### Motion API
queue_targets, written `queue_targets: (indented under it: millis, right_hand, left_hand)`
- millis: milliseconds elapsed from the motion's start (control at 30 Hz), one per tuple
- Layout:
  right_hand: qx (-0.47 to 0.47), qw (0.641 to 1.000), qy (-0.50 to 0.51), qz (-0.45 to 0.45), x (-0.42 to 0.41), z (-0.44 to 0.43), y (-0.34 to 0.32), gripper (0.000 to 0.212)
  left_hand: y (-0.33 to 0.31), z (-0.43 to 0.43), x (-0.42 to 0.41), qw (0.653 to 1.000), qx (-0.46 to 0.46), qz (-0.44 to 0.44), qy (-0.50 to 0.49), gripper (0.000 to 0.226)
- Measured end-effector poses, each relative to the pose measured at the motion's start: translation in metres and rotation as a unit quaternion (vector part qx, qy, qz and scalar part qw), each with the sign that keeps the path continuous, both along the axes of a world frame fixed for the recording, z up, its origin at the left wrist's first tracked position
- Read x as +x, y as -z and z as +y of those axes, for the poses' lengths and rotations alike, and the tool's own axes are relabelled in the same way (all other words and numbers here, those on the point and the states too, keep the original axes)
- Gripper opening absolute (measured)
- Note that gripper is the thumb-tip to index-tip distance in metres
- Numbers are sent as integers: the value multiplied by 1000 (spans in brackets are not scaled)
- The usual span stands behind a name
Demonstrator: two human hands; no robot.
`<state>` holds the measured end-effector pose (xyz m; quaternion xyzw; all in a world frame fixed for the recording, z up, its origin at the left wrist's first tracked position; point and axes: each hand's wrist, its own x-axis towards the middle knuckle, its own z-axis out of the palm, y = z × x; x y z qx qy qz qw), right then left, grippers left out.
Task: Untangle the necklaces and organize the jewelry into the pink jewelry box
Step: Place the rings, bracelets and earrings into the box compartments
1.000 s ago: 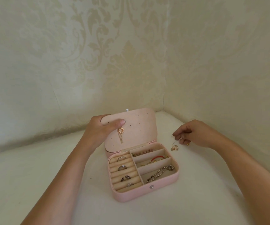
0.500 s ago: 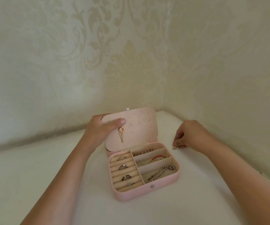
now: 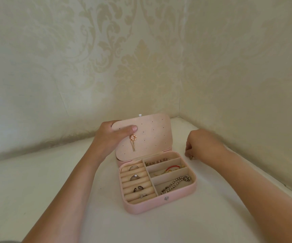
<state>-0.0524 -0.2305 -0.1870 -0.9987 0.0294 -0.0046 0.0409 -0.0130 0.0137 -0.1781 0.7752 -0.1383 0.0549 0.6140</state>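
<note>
The pink jewelry box point(image 3: 159, 205) stands open on the white surface. My left hand point(image 3: 110, 135) grips the upper left corner of its raised lid point(image 3: 152, 135), thumb on the inner panel above a pink flower earring point(image 3: 133, 139) pinned there. Several rings point(image 3: 135, 178) sit in the left rolls. A beaded row, a red-and-gold bracelet point(image 3: 172, 168) and a dark bead chain point(image 3: 175, 184) fill the right compartments. To the right of the box, my right hand point(image 3: 203, 145) reaches down with curled fingers and pinches a small gold piece point(image 3: 191, 157) on the surface.
The white surface meets patterned cream walls in a corner point(image 3: 178, 116) just behind and to the right of the box. My right forearm runs along the right wall's base.
My right hand dropped onto the gold piece beside the box and closed its fingers on it. The left hand kept holding the lid.
</note>
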Motion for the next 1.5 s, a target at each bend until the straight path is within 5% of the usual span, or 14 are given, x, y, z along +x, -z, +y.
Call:
queue_targets:
  millis: [300,467,600,667,833,1000,1100,1200,1333,1500]
  right_hand:
    - [-180,982,-56,-29,-2,27,-1,27]
    - [-194,978,-70,-25,0,24,-4,37]
    - [-198,977,-77,-31,0,21,-5,14]
    - [-186,979,-83,-15,0,17,-3,22]
    - [9,996,-78,51,1,-6,-2,18]
    - [261,961,-86,44,-5,-29,-3,26]
    - [453,886,-99,20,-10,-28,-13,24]
    - [642,757,-120,17,-16,-18,-21,22]
    - [690,710,-139,23,-17,0,-19,22]
    - [633,762,-136,7,-17,11,-11,20]
  left_hand:
    - [1,0,0,1000,-1,-3,0,27]
    - [2,1,2,1000,4,-3,-3,39]
    - [2,1,2,1000,5,-3,-5,34]
    - [2,1,2,1000,5,-4,-2,33]
    - [2,1,2,1000,5,-2,-1,36]
    - [2,2,2,1000,11,-5,-7,35]
    - [1,1,2,1000,9,-3,-6,31]
    - [1,1,2,1000,12,-1,-5,36]
    - [0,2,1,1000,13,2,0,25]
    - [-2,1,-2,1000,9,4,6,14]
